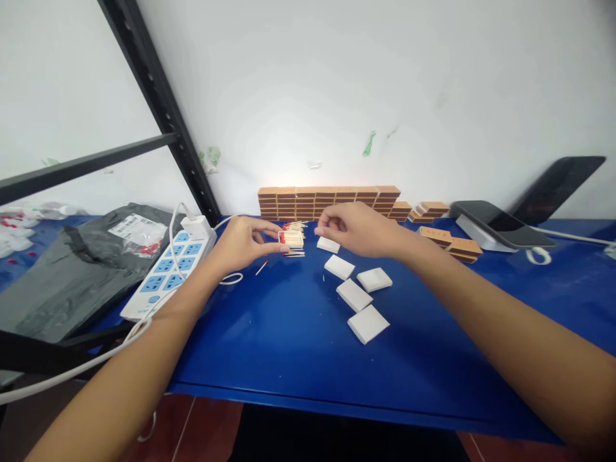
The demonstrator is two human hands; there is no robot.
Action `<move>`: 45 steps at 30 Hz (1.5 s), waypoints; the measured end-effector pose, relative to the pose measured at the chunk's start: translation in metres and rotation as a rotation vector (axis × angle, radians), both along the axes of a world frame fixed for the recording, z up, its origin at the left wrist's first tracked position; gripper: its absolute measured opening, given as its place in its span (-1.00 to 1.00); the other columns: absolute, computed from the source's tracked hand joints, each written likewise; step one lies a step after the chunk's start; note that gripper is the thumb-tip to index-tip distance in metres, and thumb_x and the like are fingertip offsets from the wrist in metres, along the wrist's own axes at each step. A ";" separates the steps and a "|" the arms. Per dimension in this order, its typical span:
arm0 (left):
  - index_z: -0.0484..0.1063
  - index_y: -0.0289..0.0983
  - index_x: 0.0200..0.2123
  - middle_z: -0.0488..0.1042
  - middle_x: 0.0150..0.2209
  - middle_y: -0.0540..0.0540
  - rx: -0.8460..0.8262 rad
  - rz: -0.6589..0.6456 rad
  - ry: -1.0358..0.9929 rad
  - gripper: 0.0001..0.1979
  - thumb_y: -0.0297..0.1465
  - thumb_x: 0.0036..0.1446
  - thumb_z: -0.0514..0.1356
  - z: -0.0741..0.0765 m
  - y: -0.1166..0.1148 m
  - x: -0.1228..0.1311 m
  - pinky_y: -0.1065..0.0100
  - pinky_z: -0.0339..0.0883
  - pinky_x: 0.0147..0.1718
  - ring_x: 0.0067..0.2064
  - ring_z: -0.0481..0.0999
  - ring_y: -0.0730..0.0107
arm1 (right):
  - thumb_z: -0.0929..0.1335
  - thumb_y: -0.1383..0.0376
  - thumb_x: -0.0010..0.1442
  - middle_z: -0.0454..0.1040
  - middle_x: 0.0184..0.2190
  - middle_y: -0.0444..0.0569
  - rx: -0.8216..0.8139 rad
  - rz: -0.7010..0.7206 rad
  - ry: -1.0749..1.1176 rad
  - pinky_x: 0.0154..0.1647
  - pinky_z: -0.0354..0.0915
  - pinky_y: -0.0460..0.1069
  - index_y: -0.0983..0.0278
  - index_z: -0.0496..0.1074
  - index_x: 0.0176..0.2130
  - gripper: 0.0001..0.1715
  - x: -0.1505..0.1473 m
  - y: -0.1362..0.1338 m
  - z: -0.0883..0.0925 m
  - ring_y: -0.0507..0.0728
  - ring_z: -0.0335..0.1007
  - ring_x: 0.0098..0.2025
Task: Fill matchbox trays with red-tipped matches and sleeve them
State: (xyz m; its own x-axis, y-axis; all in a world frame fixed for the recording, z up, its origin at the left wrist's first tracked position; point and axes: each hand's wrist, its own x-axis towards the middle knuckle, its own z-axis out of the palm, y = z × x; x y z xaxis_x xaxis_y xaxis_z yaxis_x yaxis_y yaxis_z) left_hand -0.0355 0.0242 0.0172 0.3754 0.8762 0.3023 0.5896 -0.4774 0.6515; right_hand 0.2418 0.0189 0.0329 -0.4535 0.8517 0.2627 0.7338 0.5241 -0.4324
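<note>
Near the back edge of a blue metal table [289,346], the left hand [243,242] pinches an open white cardboard tray of red-tipped wooden matches [291,239]. The right hand [359,228] hovers just beside it with fingers curled; whether they hold anything cannot be told. Five flat white cardboard boxes [353,294] lie below it.

Left hand [245,242] holds an open matchbox tray [291,239] of red-tipped matches on the blue counter [289,333]; right hand [353,229] hovers just beside it, fingers pinched, possibly on a match. Five white trays [355,294] lie near; stacked matchboxes [327,202] line the wall.
</note>
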 end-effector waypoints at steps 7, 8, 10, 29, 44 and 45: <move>0.76 -0.17 -0.15 0.72 -0.33 -0.11 0.048 0.016 0.034 -0.62 -0.10 0.03 0.54 0.002 -0.005 0.003 0.33 0.34 -0.49 -0.49 0.54 0.33 | 0.37 -0.07 0.35 0.55 -0.41 0.01 0.051 -0.291 -0.074 -0.34 0.23 0.06 0.19 0.58 -0.27 -0.58 0.106 -0.016 0.007 0.16 0.39 -0.39; 0.76 -0.17 -0.14 0.72 -0.33 -0.10 0.049 0.013 0.034 -0.62 -0.09 0.03 0.54 0.001 -0.005 0.003 0.34 0.34 -0.49 -0.49 0.54 0.34 | 0.38 -0.06 0.33 0.56 -0.38 0.03 0.060 -0.329 -0.092 -0.33 0.25 0.06 0.19 0.60 -0.25 -0.59 0.122 -0.015 0.004 0.17 0.41 -0.37; 0.76 -0.17 -0.13 0.72 -0.32 -0.10 0.046 -0.004 0.027 -0.61 -0.07 0.05 0.53 0.000 -0.006 0.004 0.34 0.34 -0.50 -0.49 0.53 0.35 | 0.45 -0.03 0.22 0.58 -0.30 0.06 -0.001 -0.328 -0.178 -0.30 0.31 0.07 0.18 0.64 -0.18 -0.64 0.148 -0.010 -0.004 0.19 0.45 -0.32; 0.73 -0.24 -0.06 0.72 -0.23 -0.10 -0.051 -0.027 0.005 -0.52 -0.04 0.08 0.51 -0.016 -0.006 0.008 0.39 0.37 -0.45 -0.43 0.52 0.42 | 0.26 0.21 0.44 0.61 0.06 0.26 0.164 -0.459 -0.583 0.11 0.28 0.24 0.32 0.56 0.06 -0.61 0.129 0.032 -0.038 0.43 0.35 0.16; 0.73 -0.22 -0.05 0.73 -0.21 -0.10 -0.040 -0.013 -0.021 -0.51 -0.03 0.06 0.52 -0.017 -0.007 0.010 0.39 0.40 -0.43 -0.41 0.54 0.41 | 0.46 0.16 0.25 0.58 0.04 0.23 0.103 -0.344 -0.433 0.16 0.33 0.31 0.27 0.57 0.00 -0.64 0.127 0.036 -0.035 0.47 0.35 0.18; 0.74 -0.21 -0.05 0.73 -0.22 -0.10 -0.035 -0.012 -0.028 -0.52 -0.03 0.07 0.52 -0.016 -0.008 0.011 0.40 0.39 -0.44 -0.42 0.53 0.42 | 0.46 0.15 0.25 0.60 0.03 0.20 0.106 -0.292 -0.330 0.14 0.36 0.29 0.25 0.56 0.01 -0.64 0.126 0.032 -0.032 0.44 0.39 0.15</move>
